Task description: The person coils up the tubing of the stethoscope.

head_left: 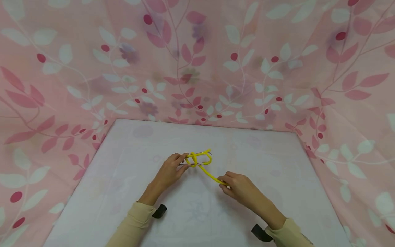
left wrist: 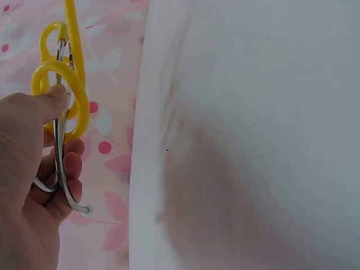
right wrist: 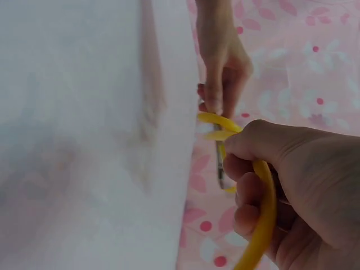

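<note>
My left hand (head_left: 170, 170) pinches a bent metal frame (left wrist: 59, 152) near the middle of the table. In the left wrist view, its thumb presses on the frame beside a loop of thick yellow cord (left wrist: 84, 109), and two silver ends curve out past the fingers. The cord wraps around the frame and passes through its own loops. From there one length slopes down to my right hand (head_left: 240, 188), which grips it between thumb and curled fingers. A tail of the cord (right wrist: 261, 236) runs out below that hand in the right wrist view.
Both hands are above a white-covered table (head_left: 172, 219). Pink cloth with leaves and berries (head_left: 197, 61) hangs behind and along both sides. A black object (head_left: 159, 211) sits at the left wrist, another black object (head_left: 261, 233) at the right.
</note>
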Motion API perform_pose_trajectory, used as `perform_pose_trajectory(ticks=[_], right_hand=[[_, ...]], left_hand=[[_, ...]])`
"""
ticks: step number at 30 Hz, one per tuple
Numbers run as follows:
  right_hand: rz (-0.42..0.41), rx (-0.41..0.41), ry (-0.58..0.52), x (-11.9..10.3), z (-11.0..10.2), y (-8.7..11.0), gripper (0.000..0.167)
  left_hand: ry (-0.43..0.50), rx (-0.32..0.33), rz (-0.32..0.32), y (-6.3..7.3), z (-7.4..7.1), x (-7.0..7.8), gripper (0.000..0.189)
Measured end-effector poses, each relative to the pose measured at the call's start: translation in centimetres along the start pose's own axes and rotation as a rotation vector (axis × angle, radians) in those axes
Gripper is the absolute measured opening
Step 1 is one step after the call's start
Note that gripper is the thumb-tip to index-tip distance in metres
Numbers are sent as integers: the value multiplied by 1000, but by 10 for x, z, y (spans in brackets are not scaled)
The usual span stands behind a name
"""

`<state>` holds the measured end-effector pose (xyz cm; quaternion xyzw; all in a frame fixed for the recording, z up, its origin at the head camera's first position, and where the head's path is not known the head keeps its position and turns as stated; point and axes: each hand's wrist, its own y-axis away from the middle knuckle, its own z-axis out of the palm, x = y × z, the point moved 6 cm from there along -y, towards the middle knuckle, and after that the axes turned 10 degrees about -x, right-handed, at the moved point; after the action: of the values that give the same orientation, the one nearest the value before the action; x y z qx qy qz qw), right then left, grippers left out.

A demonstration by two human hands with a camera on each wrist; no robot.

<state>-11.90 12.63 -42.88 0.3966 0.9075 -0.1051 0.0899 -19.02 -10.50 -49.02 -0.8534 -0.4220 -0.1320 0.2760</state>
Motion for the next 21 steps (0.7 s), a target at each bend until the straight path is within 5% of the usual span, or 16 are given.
perform_pose_trajectory(ticks=[9,21], right_hand=[[-83,139,142,-7,-32,-4,25],[-195,175,104,-9,-43,-39,30]], left_hand=[[-49,-72,52,1,7,5,46],[-19,-138,86,-5,14,30,47]])
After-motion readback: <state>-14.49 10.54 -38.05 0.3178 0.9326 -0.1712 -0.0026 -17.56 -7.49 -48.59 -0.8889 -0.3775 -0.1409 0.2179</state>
